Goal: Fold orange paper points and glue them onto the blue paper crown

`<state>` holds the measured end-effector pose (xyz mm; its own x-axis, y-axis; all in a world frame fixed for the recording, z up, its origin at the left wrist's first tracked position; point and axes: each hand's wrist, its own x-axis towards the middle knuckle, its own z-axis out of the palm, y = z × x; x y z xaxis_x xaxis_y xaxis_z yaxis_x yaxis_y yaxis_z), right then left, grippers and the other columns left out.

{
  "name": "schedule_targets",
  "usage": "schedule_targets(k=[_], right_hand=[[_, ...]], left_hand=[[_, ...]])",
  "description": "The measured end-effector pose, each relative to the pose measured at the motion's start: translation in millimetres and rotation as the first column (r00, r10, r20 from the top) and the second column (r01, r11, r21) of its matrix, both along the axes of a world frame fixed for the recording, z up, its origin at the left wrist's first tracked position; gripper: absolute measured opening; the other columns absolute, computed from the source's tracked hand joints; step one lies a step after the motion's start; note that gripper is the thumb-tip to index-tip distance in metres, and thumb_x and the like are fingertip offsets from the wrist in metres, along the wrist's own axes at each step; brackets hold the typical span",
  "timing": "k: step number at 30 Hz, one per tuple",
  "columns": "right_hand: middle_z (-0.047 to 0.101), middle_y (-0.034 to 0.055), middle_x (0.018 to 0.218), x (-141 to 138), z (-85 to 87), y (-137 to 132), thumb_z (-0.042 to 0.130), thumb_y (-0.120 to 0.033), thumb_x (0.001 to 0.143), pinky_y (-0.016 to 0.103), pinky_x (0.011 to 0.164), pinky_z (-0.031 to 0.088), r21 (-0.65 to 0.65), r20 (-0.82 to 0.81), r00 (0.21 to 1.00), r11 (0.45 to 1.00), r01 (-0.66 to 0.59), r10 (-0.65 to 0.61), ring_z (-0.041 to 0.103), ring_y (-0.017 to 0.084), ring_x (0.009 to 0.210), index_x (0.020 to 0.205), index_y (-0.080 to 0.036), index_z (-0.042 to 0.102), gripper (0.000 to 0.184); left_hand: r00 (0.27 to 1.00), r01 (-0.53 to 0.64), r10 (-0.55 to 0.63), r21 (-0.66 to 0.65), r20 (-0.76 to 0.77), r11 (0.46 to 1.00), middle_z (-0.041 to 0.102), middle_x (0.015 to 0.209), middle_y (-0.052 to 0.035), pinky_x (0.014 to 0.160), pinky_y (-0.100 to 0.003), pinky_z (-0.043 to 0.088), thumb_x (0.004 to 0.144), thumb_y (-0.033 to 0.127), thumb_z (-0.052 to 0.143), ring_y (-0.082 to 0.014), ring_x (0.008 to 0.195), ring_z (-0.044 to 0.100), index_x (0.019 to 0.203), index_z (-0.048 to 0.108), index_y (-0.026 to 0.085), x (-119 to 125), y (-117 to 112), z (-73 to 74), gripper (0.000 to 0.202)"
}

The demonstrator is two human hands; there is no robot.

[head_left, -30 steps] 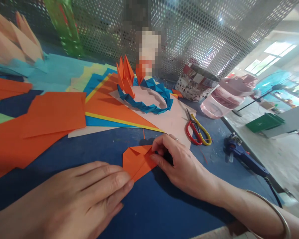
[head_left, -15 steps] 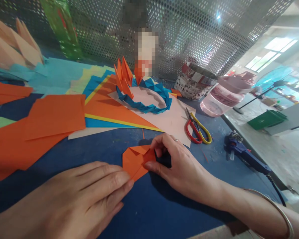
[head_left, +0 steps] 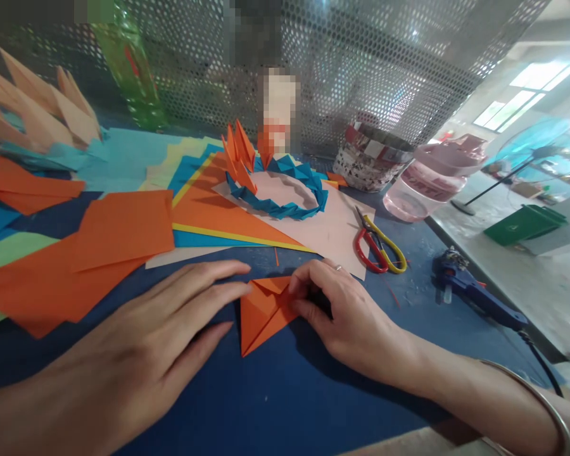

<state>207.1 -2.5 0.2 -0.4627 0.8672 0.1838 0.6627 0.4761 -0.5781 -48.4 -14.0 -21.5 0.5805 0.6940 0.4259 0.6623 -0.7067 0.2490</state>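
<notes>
A folded orange paper piece (head_left: 266, 313) lies on the dark blue tabletop (head_left: 247, 405), its pointed corner toward me. My right hand (head_left: 346, 310) pinches its right side between thumb and fingers. My left hand (head_left: 156, 323) rests flat to the left, fingers spread slightly, their tips at the paper's left corner and holding nothing. A ring shows on my right hand, and a metal bangle (head_left: 541, 405) circles that wrist. Behind the hands, a blue folded paper ring (head_left: 278, 206) with orange spikes (head_left: 238, 155) sits on a pale pink sheet (head_left: 332, 237).
Loose orange sheets (head_left: 123, 228) overlap at the left. Red-and-yellow scissors (head_left: 377, 250) and a blue glue gun (head_left: 475, 301) lie to the right. A patterned container (head_left: 373, 158), a pink plastic cup (head_left: 422, 183) and a perforated metal screen (head_left: 361, 69) stand behind.
My left hand has slid up and left, off the paper's lower edge. The orange piece has turned slightly, its point now lower. My right hand still holds it.
</notes>
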Motion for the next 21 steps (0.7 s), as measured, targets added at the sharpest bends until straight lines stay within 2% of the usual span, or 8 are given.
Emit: schedule_targets(k=[4, 7, 9, 11, 14, 17, 21], right_hand=[[0.066, 0.002, 0.087, 0, 1.9, -5, 0.057, -0.012, 0.09, 0.033, 0.078, 0.043, 0.132, 0.004, 0.999, 0.99, -0.041, 0.04, 0.058, 0.017, 0.083, 0.087, -0.021, 0.055, 0.01], [0.067, 0.0034, 0.083, -2, 3.6, -10, 0.052, -0.019, 0.096, 0.032, 0.075, 0.044, 0.232, 0.061, 0.984, 0.956, -0.178, 0.168, 0.058, 0.016, 0.078, 0.085, -0.019, 0.059, 0.013], [0.069, 0.0032, 0.082, -3, 3.9, -12, 0.049, -0.02, 0.098, 0.031, 0.074, 0.045, 0.236, 0.101, 0.959, 0.93, -0.28, 0.263, 0.059, 0.015, 0.076, 0.085, -0.018, 0.062, 0.018], [0.07, 0.0029, 0.084, -3, 4.1, -13, 0.05, -0.019, 0.098, 0.029, 0.075, 0.047, 0.229, 0.112, 0.944, 0.917, -0.328, 0.31, 0.061, 0.014, 0.077, 0.086, -0.017, 0.065, 0.019], [0.07, 0.0047, 0.085, -4, 5.4, -13, 0.058, -0.031, 0.095, 0.029, 0.074, 0.049, 0.254, 0.095, 0.947, 0.913, -0.32, 0.306, 0.062, 0.015, 0.077, 0.088, -0.015, 0.067, 0.02], [0.069, 0.0071, 0.082, -4, 7.4, -14, 0.063, -0.05, 0.088, 0.031, 0.07, 0.05, 0.304, 0.089, 0.946, 0.897, -0.322, 0.31, 0.062, 0.018, 0.073, 0.087, -0.013, 0.068, 0.037], [0.068, 0.0079, 0.08, -5, 7.8, -16, 0.062, -0.052, 0.088, 0.033, 0.069, 0.051, 0.331, 0.129, 0.939, 0.879, -0.344, 0.318, 0.062, 0.019, 0.072, 0.086, -0.013, 0.068, 0.039]], left_hand=[[0.999, 0.015, -0.015, 0.0, -0.039, 1.0, 0.057, 0.138, -0.0008, 0.11, -0.031, 0.041, 0.095, 0.029, 0.047, -0.0193, 0.127, 0.052, 0.138, 0.045, 0.027, -3, 7, -3.1, 0.043], [0.997, 0.073, -0.072, 0.033, -0.026, 0.997, 0.062, 0.131, -0.0015, 0.108, -0.03, 0.042, 0.094, 0.027, 0.049, -0.0188, 0.122, 0.056, 0.134, 0.048, 0.026, -4, 7, -2.3, 0.04], [0.996, 0.092, -0.092, 0.04, -0.018, 0.995, 0.065, 0.125, -0.0013, 0.106, -0.03, 0.044, 0.094, 0.025, 0.05, -0.0186, 0.116, 0.06, 0.129, 0.052, 0.026, -3, 7, 0.8, 0.036], [0.996, 0.095, -0.094, 0.049, -0.005, 0.994, 0.068, 0.118, -0.0007, 0.102, -0.029, 0.047, 0.093, 0.024, 0.05, -0.0184, 0.11, 0.062, 0.123, 0.056, 0.026, -3, 8, 4.6, 0.031], [0.993, 0.112, -0.113, 0.078, 0.01, 0.991, 0.069, 0.109, -0.0006, 0.096, -0.028, 0.05, 0.092, 0.021, 0.051, -0.0183, 0.105, 0.063, 0.114, 0.061, 0.027, -4, 9, 8.6, 0.025], [0.991, 0.137, -0.137, 0.102, -0.004, 0.985, 0.067, 0.105, -0.0013, 0.092, -0.029, 0.05, 0.091, 0.018, 0.051, -0.0185, 0.104, 0.061, 0.11, 0.065, 0.028, -5, 9, 10.2, 0.025], [0.982, 0.187, -0.183, 0.121, -0.037, 0.975, 0.065, 0.101, -0.0008, 0.093, -0.034, 0.047, 0.092, 0.014, 0.051, -0.0188, 0.1, 0.059, 0.099, 0.068, 0.028, -3, 8, 12.4, 0.023]])
